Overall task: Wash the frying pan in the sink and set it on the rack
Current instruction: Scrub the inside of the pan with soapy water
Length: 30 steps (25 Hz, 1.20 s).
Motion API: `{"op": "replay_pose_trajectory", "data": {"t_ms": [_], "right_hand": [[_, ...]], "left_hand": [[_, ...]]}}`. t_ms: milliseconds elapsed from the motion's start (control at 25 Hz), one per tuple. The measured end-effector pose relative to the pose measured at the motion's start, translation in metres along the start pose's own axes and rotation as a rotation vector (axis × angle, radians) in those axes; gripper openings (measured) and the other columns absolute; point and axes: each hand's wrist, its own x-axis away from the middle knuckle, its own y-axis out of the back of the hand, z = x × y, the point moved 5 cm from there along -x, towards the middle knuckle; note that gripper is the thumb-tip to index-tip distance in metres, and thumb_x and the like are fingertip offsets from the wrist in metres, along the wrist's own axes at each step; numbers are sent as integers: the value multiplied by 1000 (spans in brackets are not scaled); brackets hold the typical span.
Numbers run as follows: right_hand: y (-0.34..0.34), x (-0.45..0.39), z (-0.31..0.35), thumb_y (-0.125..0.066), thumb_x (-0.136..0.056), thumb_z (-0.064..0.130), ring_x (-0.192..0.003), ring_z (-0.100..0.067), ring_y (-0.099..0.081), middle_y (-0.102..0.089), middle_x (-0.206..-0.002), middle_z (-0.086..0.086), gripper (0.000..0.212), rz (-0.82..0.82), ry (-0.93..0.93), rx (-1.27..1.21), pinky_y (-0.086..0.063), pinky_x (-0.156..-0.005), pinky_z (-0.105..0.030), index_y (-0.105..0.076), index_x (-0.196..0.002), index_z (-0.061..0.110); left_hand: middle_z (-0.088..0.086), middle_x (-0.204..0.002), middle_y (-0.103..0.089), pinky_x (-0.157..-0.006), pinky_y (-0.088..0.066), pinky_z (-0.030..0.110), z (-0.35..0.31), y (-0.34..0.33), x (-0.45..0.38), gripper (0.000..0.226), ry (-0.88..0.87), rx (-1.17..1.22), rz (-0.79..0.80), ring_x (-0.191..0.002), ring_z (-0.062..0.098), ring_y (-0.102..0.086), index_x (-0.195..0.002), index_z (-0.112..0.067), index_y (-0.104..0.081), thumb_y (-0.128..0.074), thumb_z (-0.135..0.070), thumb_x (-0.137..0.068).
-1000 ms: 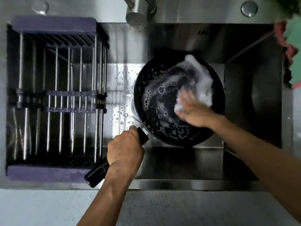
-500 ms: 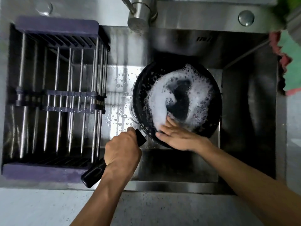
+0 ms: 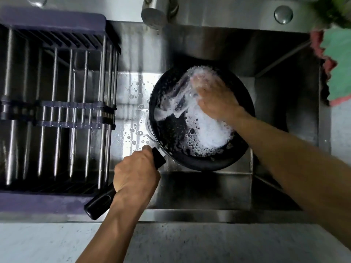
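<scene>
A black frying pan [image 3: 171,137] sits tilted in the steel sink [image 3: 205,188], its inside covered with white soap foam [image 3: 209,130]. My left hand [image 3: 136,173] grips the pan's black handle [image 3: 98,204], which points toward the sink's near left edge. My right hand [image 3: 214,99] lies inside the pan at its far side, its foam-covered fingers stretched flat against the pan's surface. No sponge shows under it. The drying rack [image 3: 47,204], purple-framed with steel bars, spans the sink's left part and holds nothing.
The faucet spout [image 3: 153,14] hangs over the sink's back edge, above and left of the pan. A round steel button [image 3: 283,14] sits at the back right. A green and red cloth [image 3: 340,63] hangs at the right edge. A speckled counter [image 3: 57,243] runs along the front.
My right hand swept from the pan's near rim up to its far side, smearing the foam across the pan. My left hand kept its grip on the handle.
</scene>
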Motion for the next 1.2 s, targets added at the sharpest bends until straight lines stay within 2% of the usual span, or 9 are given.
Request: {"op": "replay_pose_trajectory", "data": {"t_ms": [160,280,440,560,680,840,960,1040,1200], "right_hand": [[-20,98,-26,-18,-103,44,-152,-37,-10,-7,-167,-20,67,243,-318,47,-4,-123,-48,-13,-159,7],[-39,150,43,-5,-99,66,-153,-29,-8,-17,-164,-13,79,585,-55,-283,-4,-122,-39,-29,-151,12],[-32,148,31,-2,-94,54,-145,-32,-25,-32,-157,-13,75,362,-188,-139,-18,-119,-43,-34,-147,13],[-35,159,53,-14,-106,50,-151,-16,-15,-16,-165,3,61,555,19,-404,-6,-119,-28,-31,-154,16],[-24,149,32,-4,-101,55,-151,-22,-17,-23,-164,-4,70,405,-188,-224,-8,-122,-38,-34,-151,15],[-35,164,47,-17,-106,51,-153,-21,-13,-16,-167,2,58,625,-52,-425,-9,-123,-38,-26,-157,25],[-28,112,-2,-15,-105,49,-155,-25,0,-6,-168,-12,66,331,-466,-211,0,-125,-44,-21,-157,10],[-15,68,18,-18,-107,47,-154,-25,9,1,-168,-15,68,247,-583,-492,8,-124,-41,-21,-157,1],[-18,65,89,-22,-107,49,-150,-9,23,17,-166,7,59,295,108,-682,20,-117,-28,0,-159,32]], "left_hand": [[5,-99,-64,-62,-39,30,-1,2,2,23,2,20,3,-90,27,-64,-111,-20,-50,-54,-16,-89],[5,-99,-64,-62,-38,31,-2,3,2,23,8,9,-7,-90,27,-64,-112,-18,-50,-52,-13,-89],[6,-101,-64,-64,-37,31,-3,1,3,25,15,-5,17,-93,27,-64,-113,-18,-51,-53,-13,-88],[5,-100,-63,-63,-37,31,-2,3,0,24,22,4,-2,-91,27,-63,-113,-18,-50,-51,-13,-89],[5,-100,-63,-64,-36,31,-3,3,3,25,22,22,7,-92,26,-63,-114,-18,-51,-52,-14,-89],[4,-96,-63,-62,-37,31,-2,4,1,24,22,8,-7,-84,25,-61,-113,-18,-50,-52,-14,-90],[3,-97,-63,-62,-39,31,-1,6,5,25,14,18,9,-86,23,-62,-115,-19,-48,-52,-16,-90],[2,-99,-63,-62,-38,31,-3,3,4,25,2,14,12,-90,23,-64,-115,-20,-47,-52,-17,-90],[2,-100,-64,-62,-37,31,-1,3,0,23,23,2,7,-92,24,-65,-113,-20,-48,-50,-16,-90]]}}
